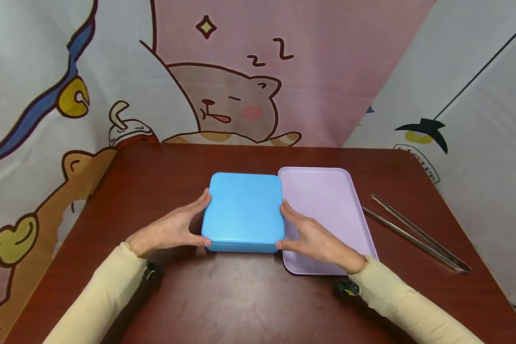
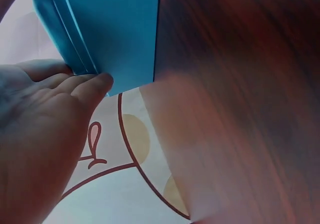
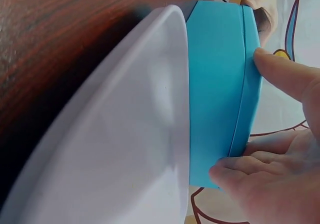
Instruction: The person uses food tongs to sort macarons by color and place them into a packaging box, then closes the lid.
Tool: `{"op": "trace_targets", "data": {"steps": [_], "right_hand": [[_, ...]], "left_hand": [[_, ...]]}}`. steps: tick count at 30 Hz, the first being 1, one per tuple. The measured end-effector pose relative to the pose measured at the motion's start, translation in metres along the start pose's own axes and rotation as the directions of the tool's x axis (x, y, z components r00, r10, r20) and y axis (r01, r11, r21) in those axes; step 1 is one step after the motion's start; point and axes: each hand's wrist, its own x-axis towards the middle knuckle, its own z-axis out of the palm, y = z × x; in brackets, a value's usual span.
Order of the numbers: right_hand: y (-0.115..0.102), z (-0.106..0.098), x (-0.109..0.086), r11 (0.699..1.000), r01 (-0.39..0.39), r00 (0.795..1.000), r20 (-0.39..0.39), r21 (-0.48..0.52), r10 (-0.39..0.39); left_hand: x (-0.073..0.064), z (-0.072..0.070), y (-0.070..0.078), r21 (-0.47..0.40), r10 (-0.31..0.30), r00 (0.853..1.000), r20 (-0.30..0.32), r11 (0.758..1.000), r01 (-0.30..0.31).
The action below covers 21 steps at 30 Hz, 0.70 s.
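Observation:
A blue lidded box (image 1: 245, 208) sits in the middle of the wooden table, its lid on and a seam running below the top. My left hand (image 1: 172, 227) holds its left side, thumb at the near corner and fingers farther back along the side. On the opposite side my right hand (image 1: 314, 236) grips it the same way, reaching over the tray. In the left wrist view, fingertips lie against the box wall (image 2: 127, 34) at the lid seam. The right wrist view shows thumb and fingers spread along the lid edge of the box (image 3: 215, 84).
Right beside the box lies a pale purple tray (image 1: 327, 205) with a raised rim. Metal tongs (image 1: 417, 234) rest farther right on the table (image 1: 241, 301), tips pointing away. A printed cloth (image 1: 327, 71) with cartoon animals hangs behind the table's far edge.

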Motion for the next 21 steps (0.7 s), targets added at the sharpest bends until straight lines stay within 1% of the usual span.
{"op": "trace_targets", "data": {"steps": [7,9,11,14,15,17,19,21], "right_hand": [[-0.001,0.0,-0.001,0.999,-0.001,1.0,0.007,-0.032,0.001],[-0.001,-0.001,-0.002,0.999,-0.004,1.0,0.006,-0.038,0.004],[-0.003,-0.002,-0.002,0.998,-0.017,1.0,0.003,-0.058,0.017],[-0.005,-0.004,-0.001,0.995,-0.036,0.999,-0.016,-0.095,0.034],[-0.005,-0.004,0.0,0.993,-0.043,0.999,-0.023,-0.112,0.041],[-0.006,-0.003,0.004,0.989,-0.034,0.999,-0.028,-0.147,0.03],[-0.007,-0.001,0.008,0.982,-0.029,1.0,-0.016,-0.188,0.026],[-0.007,0.001,0.011,0.973,-0.022,1.0,0.005,-0.23,0.023]], "left_hand": [[0.001,-0.006,0.007,0.105,-0.013,0.999,0.048,0.994,0.008],[0.0,-0.008,0.009,0.129,-0.018,0.999,0.046,0.992,0.012],[0.0,-0.007,0.011,0.15,-0.035,0.999,0.017,0.988,0.032],[0.003,-0.003,0.015,0.204,-0.04,0.997,-0.069,0.977,0.054],[0.005,0.0,0.016,0.228,-0.035,0.994,-0.099,0.972,0.057],[0.012,0.005,0.018,0.284,-0.015,0.99,-0.143,0.957,0.056],[0.018,0.011,0.018,0.339,0.011,0.987,-0.159,0.94,0.044],[0.023,0.016,0.017,0.376,0.017,0.988,-0.153,0.926,0.042]]}}
